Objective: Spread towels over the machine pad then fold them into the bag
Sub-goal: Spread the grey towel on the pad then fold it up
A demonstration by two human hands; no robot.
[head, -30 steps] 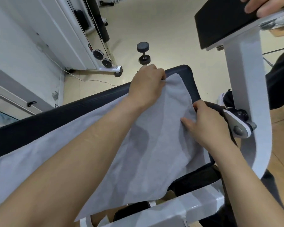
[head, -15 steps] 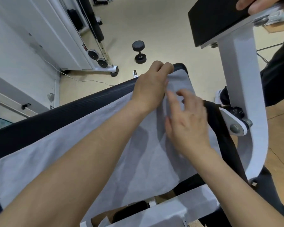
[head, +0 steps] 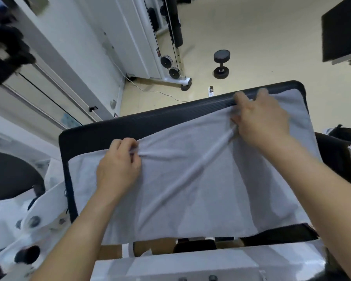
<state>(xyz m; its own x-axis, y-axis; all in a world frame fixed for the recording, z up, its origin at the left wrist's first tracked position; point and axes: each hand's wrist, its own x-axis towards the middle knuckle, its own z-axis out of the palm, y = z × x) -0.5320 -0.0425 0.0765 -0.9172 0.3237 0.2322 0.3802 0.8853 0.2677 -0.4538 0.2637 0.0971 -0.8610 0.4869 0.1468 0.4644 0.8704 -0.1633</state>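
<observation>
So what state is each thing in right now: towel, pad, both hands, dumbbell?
towel: spread over the pad, creased, bunched at both hands.
pad: mostly covered, far strip bare.
left hand: pinches the towel's far edge.
right hand: grips the towel's far edge.
dumbbell: on the floor, untouched.

Bare forearms (head: 79, 230), left hand (head: 118, 169), right hand (head: 261, 120)

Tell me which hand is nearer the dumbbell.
Right. Right hand grips the towel at the pad's far edge, toward the dumbbell; left hand pinches the towel farther back and left.
</observation>
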